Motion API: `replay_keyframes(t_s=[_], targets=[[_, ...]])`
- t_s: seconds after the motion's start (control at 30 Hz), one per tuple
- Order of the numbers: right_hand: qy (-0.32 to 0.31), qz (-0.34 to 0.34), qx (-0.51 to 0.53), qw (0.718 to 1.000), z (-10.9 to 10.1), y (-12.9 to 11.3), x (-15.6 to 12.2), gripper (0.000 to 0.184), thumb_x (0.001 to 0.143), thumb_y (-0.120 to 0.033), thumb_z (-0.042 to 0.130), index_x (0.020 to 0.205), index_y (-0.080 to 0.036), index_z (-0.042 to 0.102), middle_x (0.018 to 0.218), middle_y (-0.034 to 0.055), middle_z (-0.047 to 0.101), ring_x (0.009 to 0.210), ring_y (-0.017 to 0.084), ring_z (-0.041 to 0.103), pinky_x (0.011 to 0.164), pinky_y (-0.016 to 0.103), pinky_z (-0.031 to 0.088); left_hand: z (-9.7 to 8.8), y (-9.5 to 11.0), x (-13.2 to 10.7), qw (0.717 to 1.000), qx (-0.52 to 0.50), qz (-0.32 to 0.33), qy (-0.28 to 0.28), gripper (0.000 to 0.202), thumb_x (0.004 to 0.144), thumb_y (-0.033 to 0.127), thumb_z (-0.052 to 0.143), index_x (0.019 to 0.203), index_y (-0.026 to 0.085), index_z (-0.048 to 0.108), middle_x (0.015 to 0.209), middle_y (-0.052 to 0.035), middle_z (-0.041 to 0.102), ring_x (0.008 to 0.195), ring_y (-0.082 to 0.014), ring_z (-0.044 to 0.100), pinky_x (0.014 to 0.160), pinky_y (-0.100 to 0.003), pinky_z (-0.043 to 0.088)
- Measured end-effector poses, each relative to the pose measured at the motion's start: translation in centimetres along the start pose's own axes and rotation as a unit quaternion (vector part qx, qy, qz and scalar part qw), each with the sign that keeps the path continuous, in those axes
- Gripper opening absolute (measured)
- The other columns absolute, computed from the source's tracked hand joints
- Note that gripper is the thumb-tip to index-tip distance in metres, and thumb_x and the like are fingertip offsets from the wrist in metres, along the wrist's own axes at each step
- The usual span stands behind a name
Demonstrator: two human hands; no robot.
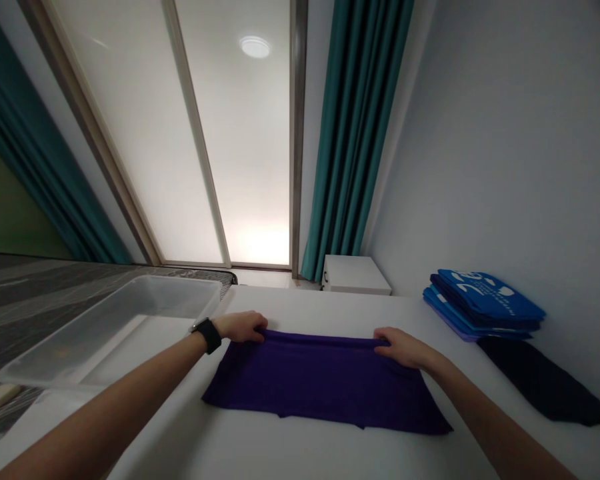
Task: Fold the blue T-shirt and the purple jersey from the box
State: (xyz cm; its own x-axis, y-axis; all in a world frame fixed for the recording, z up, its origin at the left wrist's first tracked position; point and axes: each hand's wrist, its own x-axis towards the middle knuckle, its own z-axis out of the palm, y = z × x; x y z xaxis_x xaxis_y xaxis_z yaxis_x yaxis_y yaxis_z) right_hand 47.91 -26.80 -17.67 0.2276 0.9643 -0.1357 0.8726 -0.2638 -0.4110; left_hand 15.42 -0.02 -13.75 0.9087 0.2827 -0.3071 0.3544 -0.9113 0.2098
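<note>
A purple cloth (320, 383) lies flat on the white table (260, 447), folded into a wide rectangle. My left hand (241, 326), with a black watch on the wrist, pinches the cloth's far left corner. My right hand (400, 345) pinches the far right corner. Both hands hold the far edge, which bunches slightly between them.
A clear plastic bin (115, 327) stands on the table's left side. A stack of folded blue cloths (483, 303) sits at the right by the wall, with a dark cloth (540, 380) lying in front of it. A white cabinet (356, 275) and teal curtains (355, 133) stand beyond the table.
</note>
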Motion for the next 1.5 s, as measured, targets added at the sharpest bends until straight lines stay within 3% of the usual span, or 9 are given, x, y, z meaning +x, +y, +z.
replay_keyframes(t_s=[0.13,0.37,0.47,0.63,0.73,0.83,1.1,1.37,1.5], targets=[[0.085,0.007,-0.015,0.996,-1.2,0.7,1.3,0.012,0.085,-0.025,0.050,0.088,-0.020,0.062,0.093,0.0064,0.070,0.087,0.021,0.063,0.080,0.031,0.045,-1.5,-0.3,0.1,0.994,0.027,-0.005,0.106,0.016,0.092,0.030,0.049,0.094,0.019,0.061,0.099,-0.0070,0.066,0.094,-0.0228,0.061,0.082,-0.032,0.044],[0.222,-0.035,-0.060,0.973,-4.2,0.1,-0.3,0.016,0.089,-0.028,0.044,0.093,-0.022,0.059,0.096,0.0077,0.067,0.091,0.024,0.061,0.083,0.035,0.044,-3.2,1.4,-2.7,0.959,0.122,0.019,0.256,0.016,0.099,0.027,0.043,0.095,0.020,0.057,0.097,-0.0045,0.062,0.086,-0.0195,0.060,0.077,-0.030,0.044],[0.245,-0.068,-0.092,0.963,-2.6,-0.2,-3.4,0.015,0.087,-0.024,0.045,0.091,-0.022,0.060,0.092,0.0077,0.067,0.086,0.023,0.061,0.080,0.037,0.045,-1.1,2.7,-5.2,0.950,0.137,0.027,0.279,0.016,0.099,0.023,0.042,0.096,0.020,0.058,0.096,-0.0049,0.063,0.089,-0.0199,0.059,0.083,-0.032,0.044],[0.260,-0.139,-0.113,0.949,5.2,0.3,-9.4,0.022,0.080,-0.013,0.047,0.093,-0.025,0.060,0.093,0.0063,0.068,0.089,0.024,0.063,0.082,0.039,0.047,5.7,4.0,-9.2,0.953,0.134,0.050,0.267,0.018,0.094,0.012,0.048,0.099,0.023,0.061,0.098,-0.0037,0.066,0.093,-0.0216,0.061,0.084,-0.034,0.044],[0.264,-0.129,-0.107,0.950,9.1,0.6,-12.1,0.025,0.080,-0.012,0.046,0.093,-0.027,0.060,0.096,0.0054,0.068,0.091,0.024,0.064,0.083,0.039,0.049,9.7,4.0,-10.9,0.954,0.127,0.058,0.264,0.019,0.090,0.009,0.051,0.096,0.024,0.061,0.092,-0.0021,0.066,0.086,-0.0212,0.061,0.080,-0.033,0.045],[0.270,-0.106,-0.092,0.953,10.6,0.6,-13.6,0.025,0.080,-0.014,0.047,0.095,-0.028,0.061,0.097,0.0060,0.068,0.093,0.024,0.065,0.083,0.039,0.051,12.1,4.3,-11.9,0.952,0.093,0.060,0.284,0.018,0.090,0.010,0.050,0.092,0.024,0.061,0.092,-0.0014,0.066,0.082,-0.0200,0.061,0.078,-0.031,0.046],[0.265,-0.100,-0.069,0.957,9.8,-0.2,-14.1,0.028,0.074,-0.009,0.046,0.089,-0.027,0.060,0.094,0.0051,0.066,0.091,0.023,0.064,0.082,0.038,0.052,11.8,6.8,-13.2,0.958,0.021,0.029,0.283,0.013,0.092,0.023,0.050,0.095,0.024,0.062,0.095,-0.0052,0.064,0.089,-0.0219,0.059,0.081,-0.034,0.046],[0.249,-0.076,-0.046,0.964,9.9,-0.6,-14.5,0.033,0.069,-0.008,0.045,0.090,-0.026,0.062,0.099,0.0069,0.065,0.098,0.025,0.062,0.087,0.042,0.051,12.0,6.3,-12.9,0.955,-0.022,0.023,0.295,0.024,0.097,0.023,0.042,0.088,0.023,0.064,0.093,-0.0052,0.065,0.088,-0.0200,0.059,0.081,-0.033,0.046],[0.260,-0.084,-0.046,0.961,9.4,-1.4,-14.6,0.022,0.080,-0.011,0.046,0.088,-0.025,0.061,0.095,0.0067,0.065,0.093,0.024,0.062,0.082,0.040,0.051,12.3,6.1,-12.8,0.949,-0.021,0.029,0.313,0.020,0.094,0.022,0.046,0.090,0.024,0.065,0.094,-0.0042,0.065,0.087,-0.0198,0.060,0.079,-0.031,0.047]])
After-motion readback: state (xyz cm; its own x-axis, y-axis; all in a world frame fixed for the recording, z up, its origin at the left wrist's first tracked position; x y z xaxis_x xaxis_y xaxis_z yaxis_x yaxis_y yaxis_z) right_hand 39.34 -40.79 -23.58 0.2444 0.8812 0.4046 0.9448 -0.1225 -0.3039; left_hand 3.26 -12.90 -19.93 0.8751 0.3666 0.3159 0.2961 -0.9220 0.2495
